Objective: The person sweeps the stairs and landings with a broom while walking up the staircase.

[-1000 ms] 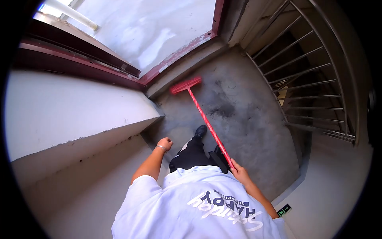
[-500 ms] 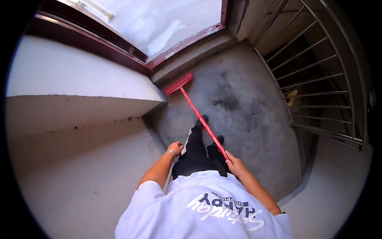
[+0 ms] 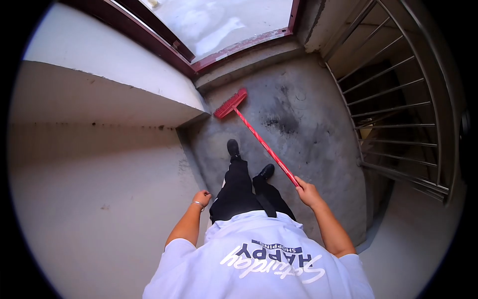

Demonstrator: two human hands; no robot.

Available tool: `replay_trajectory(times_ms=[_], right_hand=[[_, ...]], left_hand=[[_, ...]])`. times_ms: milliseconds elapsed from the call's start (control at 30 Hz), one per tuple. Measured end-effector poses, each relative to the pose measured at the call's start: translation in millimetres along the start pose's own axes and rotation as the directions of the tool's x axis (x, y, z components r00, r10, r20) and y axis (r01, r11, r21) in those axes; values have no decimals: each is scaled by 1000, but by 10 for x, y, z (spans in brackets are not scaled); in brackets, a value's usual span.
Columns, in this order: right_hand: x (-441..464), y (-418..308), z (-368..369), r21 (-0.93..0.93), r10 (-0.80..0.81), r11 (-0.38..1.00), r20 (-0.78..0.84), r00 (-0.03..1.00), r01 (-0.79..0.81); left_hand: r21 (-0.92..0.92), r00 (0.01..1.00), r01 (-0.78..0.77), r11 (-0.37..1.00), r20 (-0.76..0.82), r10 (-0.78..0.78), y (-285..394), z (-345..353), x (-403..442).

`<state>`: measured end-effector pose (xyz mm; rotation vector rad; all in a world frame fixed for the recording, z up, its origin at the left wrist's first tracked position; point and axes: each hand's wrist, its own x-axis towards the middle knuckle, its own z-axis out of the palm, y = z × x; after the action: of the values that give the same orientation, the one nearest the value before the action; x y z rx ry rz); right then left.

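Note:
My right hand (image 3: 309,192) is closed around the end of the red handle of a broom (image 3: 267,149). The handle slants forward and to the left, away from my body. Its wide red head (image 3: 230,103), with bristles showing, is by the wall corner near the doorway sill; whether it presses on the floor I cannot tell. My left hand (image 3: 201,198), with a bracelet at the wrist, hangs beside my left thigh near the wall. Its fingers are curled in, and nothing shows in them.
The grey concrete floor (image 3: 318,164) has a dark stain (image 3: 283,121) right of the broom head. A metal railing (image 3: 393,102) runs along the right. Ahead is a dark red door frame (image 3: 244,50) above a raised sill (image 3: 254,65). A pale wall (image 3: 99,169) stands close on my left.
My right hand has moved right and slightly forward with the broom handle. The broom head has tipped so its bristles show. My left hand has shifted left, and my left foot has moved left.

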<state>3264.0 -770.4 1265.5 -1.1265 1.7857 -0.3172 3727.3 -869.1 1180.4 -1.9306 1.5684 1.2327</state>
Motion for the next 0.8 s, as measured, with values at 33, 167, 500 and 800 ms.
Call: replay_trajectory(times_ms=[33,167,500,800], right_hand=[[-221,-46,-163,90,-47,995,-34,998,50],[-653,-207,-254,161,223,957,126,967,-242],[887,-593,734,52,241,966,155,958,-252],[-766,273,182,-179,480,864,10,877,-471]], left_hand=[[-15,1000,18,1000,-1,-18,-16,2,-35],[14,997,73,997,22,-73,-136,79,-90],[-96,999,-23,995,40,27,143,-202,319],[-94,995,-63,994,70,70,-176,-374,646]])
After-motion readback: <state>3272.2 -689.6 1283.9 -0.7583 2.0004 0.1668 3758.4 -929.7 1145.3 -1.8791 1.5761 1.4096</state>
